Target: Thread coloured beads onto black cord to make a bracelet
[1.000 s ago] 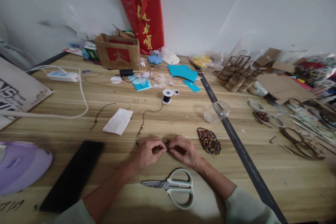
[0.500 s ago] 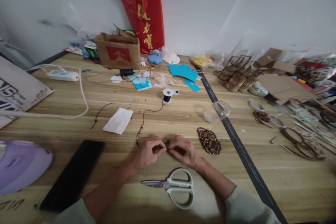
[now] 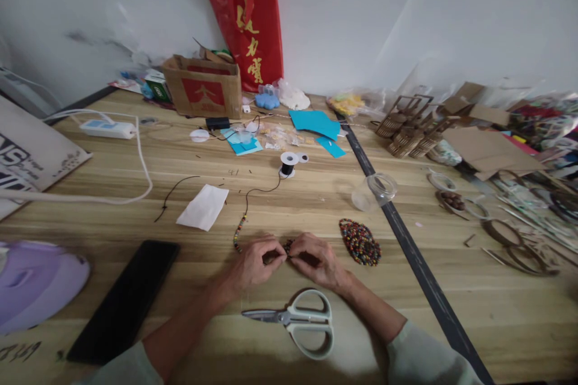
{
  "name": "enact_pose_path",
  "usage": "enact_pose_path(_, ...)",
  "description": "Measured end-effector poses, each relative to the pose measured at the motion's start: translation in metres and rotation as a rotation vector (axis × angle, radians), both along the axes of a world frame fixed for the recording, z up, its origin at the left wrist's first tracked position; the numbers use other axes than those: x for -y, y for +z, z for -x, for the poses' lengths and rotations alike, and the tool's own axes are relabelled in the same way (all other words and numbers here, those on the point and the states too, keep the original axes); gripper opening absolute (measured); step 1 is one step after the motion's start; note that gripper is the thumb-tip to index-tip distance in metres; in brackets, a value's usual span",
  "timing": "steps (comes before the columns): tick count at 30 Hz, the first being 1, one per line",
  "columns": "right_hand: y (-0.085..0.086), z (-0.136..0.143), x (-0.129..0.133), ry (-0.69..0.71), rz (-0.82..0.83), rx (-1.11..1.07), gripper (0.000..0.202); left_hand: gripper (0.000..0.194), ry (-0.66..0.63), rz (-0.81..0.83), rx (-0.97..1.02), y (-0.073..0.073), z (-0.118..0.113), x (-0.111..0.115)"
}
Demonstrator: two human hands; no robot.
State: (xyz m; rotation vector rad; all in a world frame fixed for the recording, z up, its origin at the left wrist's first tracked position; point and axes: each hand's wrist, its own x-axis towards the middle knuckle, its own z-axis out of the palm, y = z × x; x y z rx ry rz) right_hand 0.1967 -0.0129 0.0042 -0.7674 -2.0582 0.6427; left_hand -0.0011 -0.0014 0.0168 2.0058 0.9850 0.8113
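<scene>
A dark cord strung with small coloured beads (image 3: pixel 238 233) runs from the spool to behind my left hand (image 3: pixel 258 261). That hand is closed in a pinch on the beaded cord. Fingertip to fingertip with it, my right hand (image 3: pixel 318 261) pinches at the same cord, and a few dark beads (image 3: pixel 288 245) show just behind the touching fingers. What lies exactly between the fingertips is too small to make out. To the right of my right hand sits a coiled heap of multicoloured beads (image 3: pixel 360 243). Scissors (image 3: pixel 300 320) with pale handles lie below both hands.
A spool of black cord (image 3: pixel 288 165) stands farther back. On the left are a white paper (image 3: pixel 203 208), a black phone (image 3: pixel 124 301) and a purple iron (image 3: pixel 40 286). A clear round container (image 3: pixel 374 192) lies right of centre. A cardboard box (image 3: pixel 203 89) and small wicker baskets (image 3: pixel 406 129) stand behind.
</scene>
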Motion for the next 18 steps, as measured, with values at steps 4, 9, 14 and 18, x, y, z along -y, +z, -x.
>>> enact_pose_path(4, 0.0007, 0.0010, 0.0005, 0.000, 0.003, -0.003, 0.005, 0.011, -0.005, 0.008, -0.017, -0.0002, 0.0001, -0.0002)
enact_pose_path(9, 0.0019, 0.0016, 0.0008, 0.001, 0.002, 0.010, 0.008, 0.012, -0.002, -0.013, -0.017, -0.0031, -0.0002, 0.0000)
enact_pose_path(14, 0.0006, 0.0007, 0.0003, 0.005, -0.008, 0.026, 0.011, 0.011, 0.001, -0.023, -0.002, -0.0028, -0.0008, 0.0009)
enact_pose_path(18, -0.0004, 0.0002, 0.0001, 0.014, -0.003, 0.022, 0.010, 0.010, -0.006, -0.055, -0.004, -0.0031, -0.0011, 0.0005)
